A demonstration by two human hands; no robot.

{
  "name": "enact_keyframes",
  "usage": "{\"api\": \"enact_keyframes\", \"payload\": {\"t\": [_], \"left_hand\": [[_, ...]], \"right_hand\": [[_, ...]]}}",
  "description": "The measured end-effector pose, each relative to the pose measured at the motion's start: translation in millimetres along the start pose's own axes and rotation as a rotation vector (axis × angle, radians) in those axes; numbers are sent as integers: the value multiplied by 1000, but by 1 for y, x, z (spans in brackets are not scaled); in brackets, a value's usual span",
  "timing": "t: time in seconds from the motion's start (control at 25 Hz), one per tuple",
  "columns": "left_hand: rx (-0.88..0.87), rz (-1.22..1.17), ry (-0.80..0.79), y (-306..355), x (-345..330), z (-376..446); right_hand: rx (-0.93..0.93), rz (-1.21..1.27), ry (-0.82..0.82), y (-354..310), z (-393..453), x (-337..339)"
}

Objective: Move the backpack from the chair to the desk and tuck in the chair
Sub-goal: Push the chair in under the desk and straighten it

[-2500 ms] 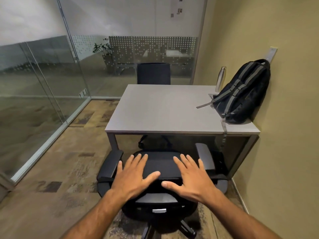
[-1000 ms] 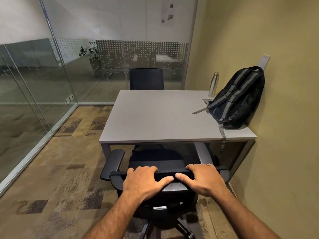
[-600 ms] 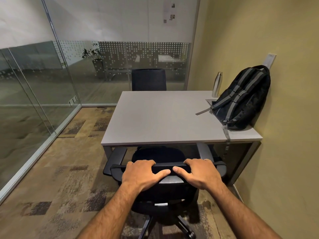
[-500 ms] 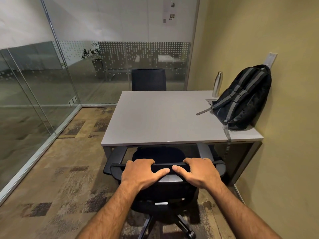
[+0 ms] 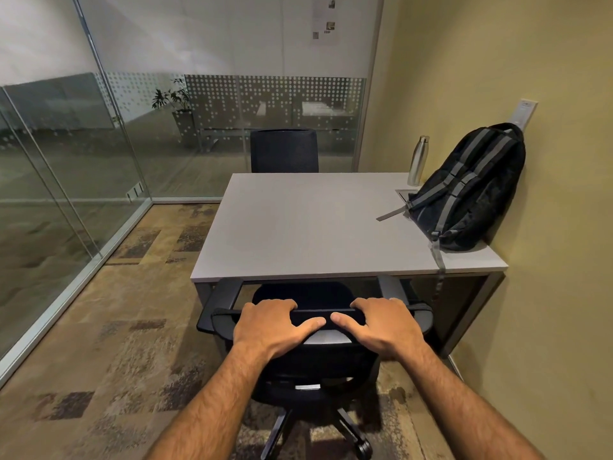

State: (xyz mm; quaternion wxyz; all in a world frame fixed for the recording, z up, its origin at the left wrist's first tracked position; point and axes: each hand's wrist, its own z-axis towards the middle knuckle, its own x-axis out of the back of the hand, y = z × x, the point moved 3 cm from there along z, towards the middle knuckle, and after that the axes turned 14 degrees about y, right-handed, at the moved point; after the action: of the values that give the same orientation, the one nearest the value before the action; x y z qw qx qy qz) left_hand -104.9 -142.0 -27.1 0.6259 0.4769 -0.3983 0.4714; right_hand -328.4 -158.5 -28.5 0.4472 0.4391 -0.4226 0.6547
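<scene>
A black backpack with grey straps leans upright against the yellow wall on the right end of the grey desk; one strap hangs over the desk's front edge. The black office chair stands at the desk's near side, its seat and armrests partly under the desktop. My left hand and my right hand both grip the top edge of the chair's backrest, side by side, thumbs nearly touching.
A steel bottle stands on the desk behind the backpack. A second black chair sits at the desk's far side. Glass walls run along the left and back. The yellow wall is close on the right. Patterned carpet covers the floor.
My hands went from flat above the backrest to gripping its top edge. The chair has rolled forward, its seat and armrests now further under the desk.
</scene>
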Motion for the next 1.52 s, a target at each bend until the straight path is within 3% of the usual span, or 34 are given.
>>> {"api": "enact_keyframes", "payload": {"t": [0.32, 0.52, 0.76, 1.2, 1.52], "left_hand": [[8, -6, -51, -1, -1, -2], [66, -78, -129, 11, -4, 14], [48, -175, -167, 64, -26, 87], [185, -337, -487, 142, -173, 212], [407, -569, -588, 164, -288, 240]], "right_hand": [[-3, -4, -44, -3, -5, 7], [-81, 120, -105, 4, 5, 13], [-250, 225, -95, 79, 70, 11], [-740, 529, -194, 279, 113, -120], [-983, 714, -232, 313, 132, -195]]}}
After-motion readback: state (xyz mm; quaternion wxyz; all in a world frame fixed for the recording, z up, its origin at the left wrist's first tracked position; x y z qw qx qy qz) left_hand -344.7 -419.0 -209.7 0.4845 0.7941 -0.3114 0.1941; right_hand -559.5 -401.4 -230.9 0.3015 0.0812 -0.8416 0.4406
